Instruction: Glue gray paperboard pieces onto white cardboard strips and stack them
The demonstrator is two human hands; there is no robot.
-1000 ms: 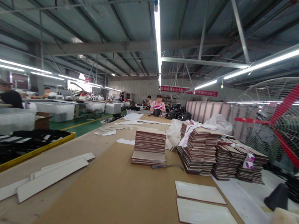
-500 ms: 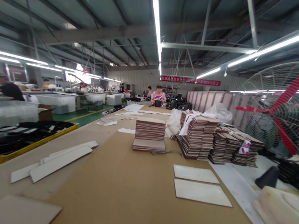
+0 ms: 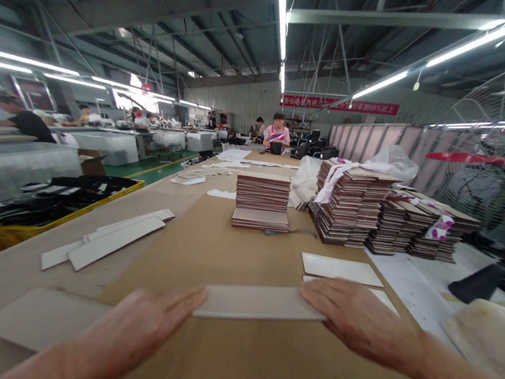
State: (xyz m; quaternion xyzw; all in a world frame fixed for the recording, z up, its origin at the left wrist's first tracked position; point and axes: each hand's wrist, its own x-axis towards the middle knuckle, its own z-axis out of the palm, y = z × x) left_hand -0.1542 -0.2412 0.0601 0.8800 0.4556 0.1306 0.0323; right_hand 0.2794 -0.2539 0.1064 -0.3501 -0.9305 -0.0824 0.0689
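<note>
A pale, flat board (image 3: 252,302) spans the gap between my hands, low over the brown table surface. My left hand (image 3: 142,323) grips its left end with the fingers held together. At the right end, my right hand (image 3: 357,311) grips it the same way. Just beyond my right hand lies a cream board (image 3: 341,268); a second one beside it is partly covered by that hand. Past my left forearm rests a larger beige board (image 3: 34,318), partly hidden. Farther ahead stands a neat stack of brown-edged boards (image 3: 262,197).
Taller board stacks (image 3: 354,202) with plastic on top stand at the right, near a large fan (image 3: 504,161). Long pale strips (image 3: 116,238) lie at left. A yellow-rimmed bin (image 3: 55,221) holds black pieces. A co-worker (image 3: 277,135) is at the table's far end.
Both my hands have come into view, holding a pale board between them. The camera view has tilted downward and turned slightly left. The right-hand cream boards are now partly covered.
</note>
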